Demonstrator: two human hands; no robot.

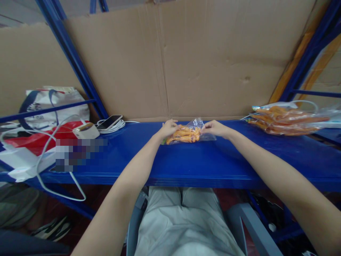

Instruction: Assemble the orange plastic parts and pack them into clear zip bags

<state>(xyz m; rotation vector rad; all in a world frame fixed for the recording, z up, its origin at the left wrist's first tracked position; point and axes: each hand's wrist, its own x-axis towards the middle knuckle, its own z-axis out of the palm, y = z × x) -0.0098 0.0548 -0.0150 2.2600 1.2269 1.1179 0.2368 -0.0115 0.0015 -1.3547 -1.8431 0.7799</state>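
A clear plastic bag of orange, carrot-like pieces (185,135) lies flat on the blue shelf top (186,160) in front of me. My left hand (168,130) is at the bag's left end, its fingers curled over the edge and holding it. At the other end, my right hand (215,128) pinches the loose, crinkled plastic between thumb and fingers. Some green shows at the bag's left end, partly under my left hand. What is printed on the plastic is too small to read.
Several similar filled bags (287,121) are piled at the right. On the left are a phone (110,122) on a coiled white cable, a white power bank-like block (86,131), a red bag (64,132) and a white tote (61,106). Cardboard (199,60) stands behind.
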